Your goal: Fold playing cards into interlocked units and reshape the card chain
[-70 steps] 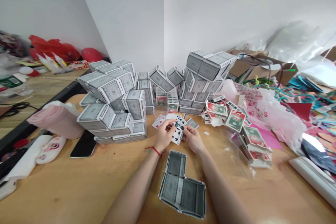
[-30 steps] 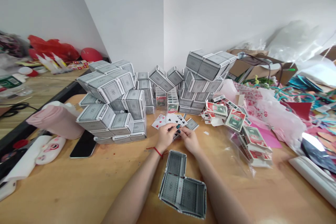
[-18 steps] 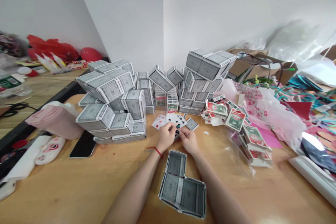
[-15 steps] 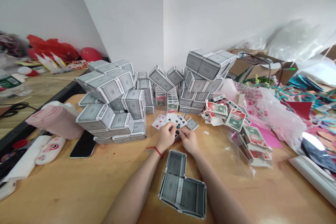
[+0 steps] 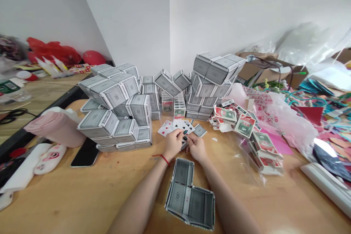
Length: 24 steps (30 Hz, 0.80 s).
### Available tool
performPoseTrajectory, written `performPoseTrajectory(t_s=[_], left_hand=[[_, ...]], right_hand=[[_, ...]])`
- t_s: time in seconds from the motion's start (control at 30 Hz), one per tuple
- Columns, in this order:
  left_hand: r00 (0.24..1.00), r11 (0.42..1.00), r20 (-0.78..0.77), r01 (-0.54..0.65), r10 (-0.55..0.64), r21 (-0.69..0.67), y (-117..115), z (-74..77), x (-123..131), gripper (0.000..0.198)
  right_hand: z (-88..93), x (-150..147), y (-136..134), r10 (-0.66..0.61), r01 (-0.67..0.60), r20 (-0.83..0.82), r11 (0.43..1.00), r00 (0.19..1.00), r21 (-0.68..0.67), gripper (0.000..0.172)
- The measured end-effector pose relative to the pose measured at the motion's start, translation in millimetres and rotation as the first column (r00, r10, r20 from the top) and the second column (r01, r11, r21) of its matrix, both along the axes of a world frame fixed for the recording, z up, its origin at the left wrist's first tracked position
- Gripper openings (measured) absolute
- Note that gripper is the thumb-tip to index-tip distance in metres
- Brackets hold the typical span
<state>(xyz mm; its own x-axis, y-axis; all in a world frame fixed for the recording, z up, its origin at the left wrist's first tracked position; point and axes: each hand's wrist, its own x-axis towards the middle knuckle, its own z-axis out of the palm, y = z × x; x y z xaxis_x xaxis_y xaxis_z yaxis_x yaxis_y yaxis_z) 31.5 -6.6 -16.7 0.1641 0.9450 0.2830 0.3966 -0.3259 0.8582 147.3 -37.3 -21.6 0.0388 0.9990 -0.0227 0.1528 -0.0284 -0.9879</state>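
Observation:
My left hand (image 5: 173, 143) and my right hand (image 5: 196, 147) meet at mid-table, fingertips pinched close together. Between them is a playing card (image 5: 183, 147), mostly hidden by the fingers; a bit of its grey patterned back shows below. Just beyond my fingers lie loose face-up cards with red hearts (image 5: 164, 128) and black clubs (image 5: 184, 125), and a face-down card (image 5: 200, 130) is to their right. Between my forearms rests an L-shaped open piece (image 5: 189, 204) built from grey-backed cards, its hollow compartments facing up.
Stacked card-built blocks stand at left (image 5: 115, 91) and right (image 5: 216, 67), with a V-shaped piece (image 5: 172, 83) between them. Card boxes (image 5: 245, 124) are piled on the right beside plastic bags (image 5: 287, 117). A phone (image 5: 85, 152) and a pink roll (image 5: 56, 128) lie left.
The whole view has shifted slightly. My hands stay together in the same place, with only a small movement of the fingers.

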Motion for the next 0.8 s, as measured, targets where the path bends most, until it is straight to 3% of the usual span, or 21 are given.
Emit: performPoseTrajectory(t_s=[0.2,0.53,0.8], left_hand=[[0.996,0.999,-0.083,-0.022,0.024,0.024,-0.1,1.7,0.3,0.017],[0.999,0.999,-0.027,-0.029,0.030,0.017,0.8,-2.4,1.7,0.019],[0.997,1.000,0.082,-0.009,0.011,-0.030,1.3,-0.9,1.5,0.019]], right_hand=[[7.6,-4.4,-2.4,-0.066,0.061,0.098,0.997,0.993,0.052,0.024],[4.9,-2.8,-1.9,-0.139,0.110,0.245,0.986,0.960,0.126,0.023],[2.5,-3.0,-1.4,-0.125,0.107,0.169,0.988,0.978,0.112,0.026]])
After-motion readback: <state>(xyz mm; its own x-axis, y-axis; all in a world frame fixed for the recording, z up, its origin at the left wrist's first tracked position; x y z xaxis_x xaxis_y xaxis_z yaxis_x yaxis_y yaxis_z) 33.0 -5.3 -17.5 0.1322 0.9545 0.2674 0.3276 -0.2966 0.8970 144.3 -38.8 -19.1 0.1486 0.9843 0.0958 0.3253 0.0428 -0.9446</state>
